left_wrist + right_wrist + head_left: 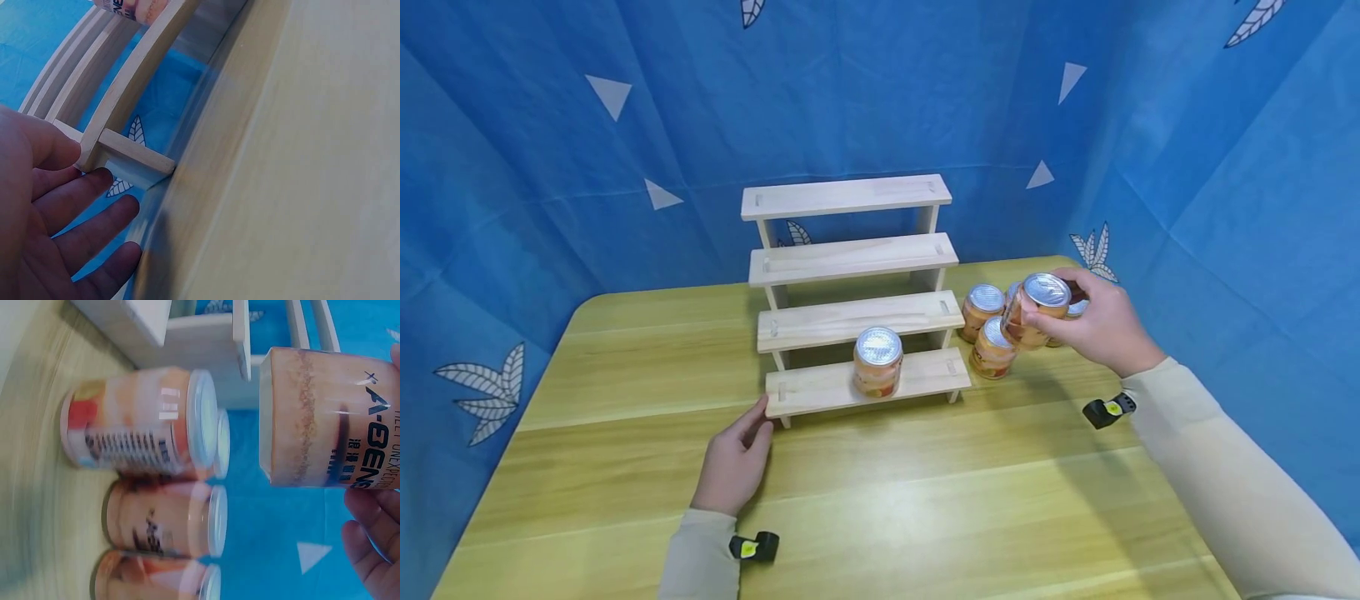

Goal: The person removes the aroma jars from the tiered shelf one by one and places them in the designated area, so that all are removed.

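In the head view a four-step wooden display stand [853, 260] stands on the table. My left hand [730, 468] is at the left end of its lowest step, and the left wrist view shows thumb and index finger pinching that corner, the other fingers loosely spread. One orange can [877, 367] with a silver lid sits upright on this step, right of its middle. To the right of the stand, my right hand [1105, 321] grips a similar can [325, 419] by its sides, lifted above the others. Its label reads "A-BENG" in the right wrist view.
Several more orange cans [992, 354] stand close together on the table [880, 517], beside the stand's right side and partly hidden by my right hand. Blue curtains [880, 92] with leaf and triangle prints hang behind and along both sides.
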A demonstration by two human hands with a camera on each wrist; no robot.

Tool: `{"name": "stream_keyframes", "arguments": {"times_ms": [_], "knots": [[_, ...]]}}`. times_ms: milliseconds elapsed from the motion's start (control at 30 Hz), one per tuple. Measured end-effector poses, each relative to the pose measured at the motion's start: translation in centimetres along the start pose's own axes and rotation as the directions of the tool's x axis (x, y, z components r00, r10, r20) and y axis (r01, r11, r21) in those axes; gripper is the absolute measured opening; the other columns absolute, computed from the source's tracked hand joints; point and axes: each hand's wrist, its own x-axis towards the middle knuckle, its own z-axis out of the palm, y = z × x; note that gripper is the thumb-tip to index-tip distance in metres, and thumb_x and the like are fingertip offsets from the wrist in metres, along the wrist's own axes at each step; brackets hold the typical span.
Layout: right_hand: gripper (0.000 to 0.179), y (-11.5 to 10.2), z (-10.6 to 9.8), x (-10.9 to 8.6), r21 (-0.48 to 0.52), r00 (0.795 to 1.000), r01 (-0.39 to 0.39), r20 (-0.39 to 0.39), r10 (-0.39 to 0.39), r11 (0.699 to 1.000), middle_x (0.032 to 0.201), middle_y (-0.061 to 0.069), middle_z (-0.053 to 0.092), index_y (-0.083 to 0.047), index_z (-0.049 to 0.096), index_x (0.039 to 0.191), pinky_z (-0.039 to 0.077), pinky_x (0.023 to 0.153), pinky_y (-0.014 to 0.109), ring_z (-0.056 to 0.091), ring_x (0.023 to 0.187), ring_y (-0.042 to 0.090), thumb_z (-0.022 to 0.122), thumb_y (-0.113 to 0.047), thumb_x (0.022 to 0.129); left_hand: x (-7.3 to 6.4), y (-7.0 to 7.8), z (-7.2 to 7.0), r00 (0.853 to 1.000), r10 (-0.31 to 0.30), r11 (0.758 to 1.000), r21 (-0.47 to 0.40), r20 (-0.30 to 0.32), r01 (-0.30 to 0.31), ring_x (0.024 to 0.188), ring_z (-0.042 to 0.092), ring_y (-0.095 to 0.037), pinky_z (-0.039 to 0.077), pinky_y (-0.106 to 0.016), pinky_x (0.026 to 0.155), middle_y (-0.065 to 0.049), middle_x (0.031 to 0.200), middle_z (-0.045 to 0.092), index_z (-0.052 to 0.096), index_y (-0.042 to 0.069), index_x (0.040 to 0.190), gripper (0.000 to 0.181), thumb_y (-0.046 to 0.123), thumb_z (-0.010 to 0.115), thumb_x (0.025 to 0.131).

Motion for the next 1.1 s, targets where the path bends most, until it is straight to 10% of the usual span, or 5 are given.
{"name": "stream_keyframes", "arguments": {"times_ms": [500,1100], "knots": [[0.068,3.9,-1.4,-1.3,-0.02,0.993,-0.114,-0.045,0.113,0.993,0.116,0.016,0.064,-0.005,0.056,0.135,0.043,0.064,0.007,0.057,0.096,0.023,0.081,-0.042,0.084,0.1,-0.2,0.0,1.0,0.012,1.0,-0.009,-0.005,-0.012,0.124,0.06,-0.028,0.049,-0.048,0.104,-0.011,0.141,0.059,0.049,0.015,0.15,0.045,0.019,0.054,0.105],[0.065,7.6,2.4,-2.3,-0.061,0.992,-0.115,0.041,0.118,0.992,0.104,0.013,0.067,-0.005,0.06,0.127,0.049,0.063,0.032,0.06,0.089,0.028,0.08,-0.049,0.084,0.2,-0.3,0.1,1.0,0.022,1.0,0.002,-0.004,-0.022,0.121,0.061,-0.026,0.051,-0.047,0.101,-0.01,0.141,0.06,0.049,0.017,0.15,0.046,0.017,0.054,0.105]]}}
